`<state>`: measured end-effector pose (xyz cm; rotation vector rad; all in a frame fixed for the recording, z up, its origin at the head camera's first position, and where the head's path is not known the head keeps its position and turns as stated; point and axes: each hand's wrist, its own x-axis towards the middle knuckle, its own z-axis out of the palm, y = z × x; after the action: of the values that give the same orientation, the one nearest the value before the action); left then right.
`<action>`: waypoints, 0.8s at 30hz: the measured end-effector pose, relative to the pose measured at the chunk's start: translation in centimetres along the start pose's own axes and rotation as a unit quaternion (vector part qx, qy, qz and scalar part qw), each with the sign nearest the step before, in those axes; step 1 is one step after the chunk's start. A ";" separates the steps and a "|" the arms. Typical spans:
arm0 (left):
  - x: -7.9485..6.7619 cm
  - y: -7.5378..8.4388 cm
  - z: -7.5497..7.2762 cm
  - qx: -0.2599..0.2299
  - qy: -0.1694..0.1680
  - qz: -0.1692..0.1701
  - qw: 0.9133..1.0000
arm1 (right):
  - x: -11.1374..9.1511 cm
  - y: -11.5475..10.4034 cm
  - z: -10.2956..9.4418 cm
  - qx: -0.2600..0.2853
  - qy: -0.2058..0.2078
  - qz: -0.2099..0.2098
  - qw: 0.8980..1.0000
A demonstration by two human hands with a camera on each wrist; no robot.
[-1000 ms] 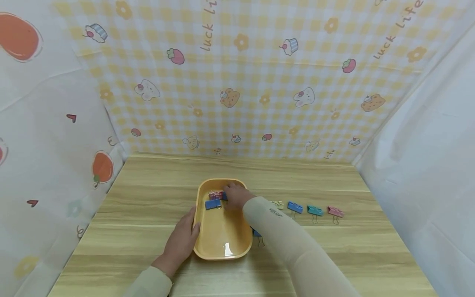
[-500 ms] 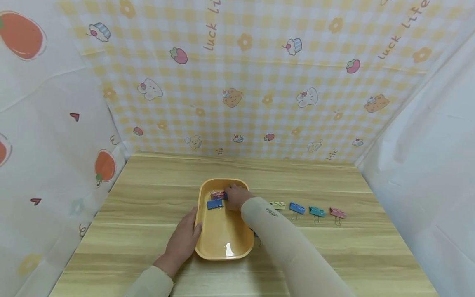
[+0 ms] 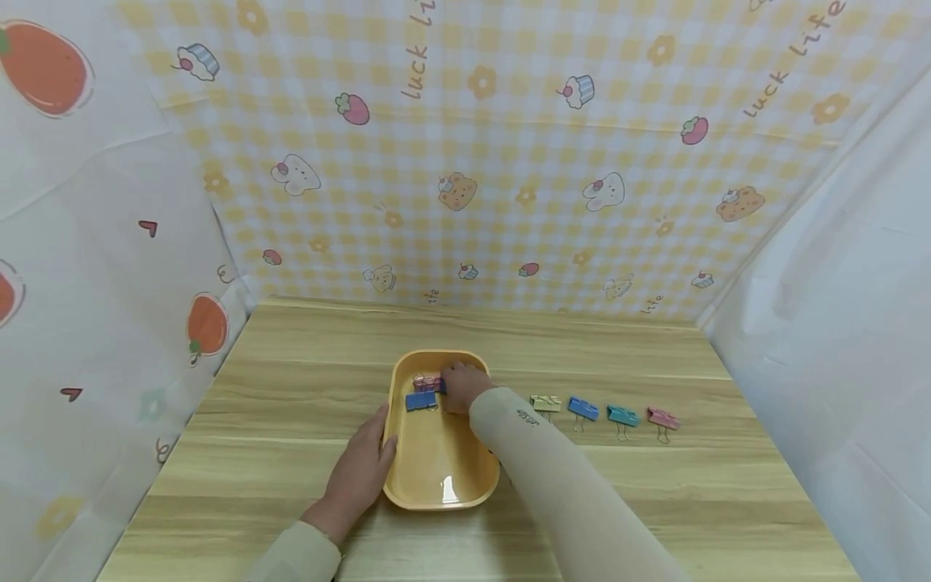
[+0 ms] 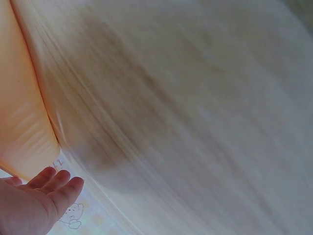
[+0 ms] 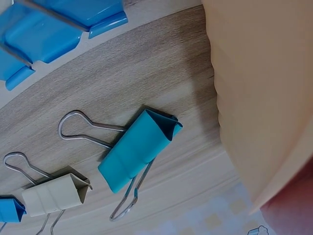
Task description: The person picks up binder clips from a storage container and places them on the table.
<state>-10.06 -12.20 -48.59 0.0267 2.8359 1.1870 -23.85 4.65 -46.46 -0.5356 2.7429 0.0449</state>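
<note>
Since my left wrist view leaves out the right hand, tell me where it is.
Observer: The head view shows the right hand inside the orange-yellow tray, toward its far end.

Operator: Name one thing lying in there with it.

Observer: A blue binder clip lies on the floor inside, to the left of that hand.

Operator: Now report one thing outside, on the right-hand side.

Observer: The right wrist view shows a teal binder clip lying there, apart from the wall.
</note>
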 end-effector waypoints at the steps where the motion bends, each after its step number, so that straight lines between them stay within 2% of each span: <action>1: 0.0 0.0 0.0 0.001 0.000 -0.001 1.000 | -0.1 0.0 -0.1 0.001 -0.002 -0.001 1.000; 9: 0.1 -0.1 0.1 0.001 0.004 0.001 1.000 | -1.0 -0.5 -0.9 -0.012 -0.013 -0.002 1.000; 18: 0.0 -0.1 0.1 0.001 0.010 0.013 1.000 | -1.1 -0.5 -0.8 -0.031 -0.018 -0.008 0.999; 24: 0.1 -0.3 0.2 0.003 0.004 0.005 1.000 | -1.1 -0.4 -0.6 -0.029 -0.006 -0.015 0.999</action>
<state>-10.13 -12.29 -48.97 0.0360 2.8499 1.1820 -22.97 4.60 -45.53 -0.5916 2.7281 0.1202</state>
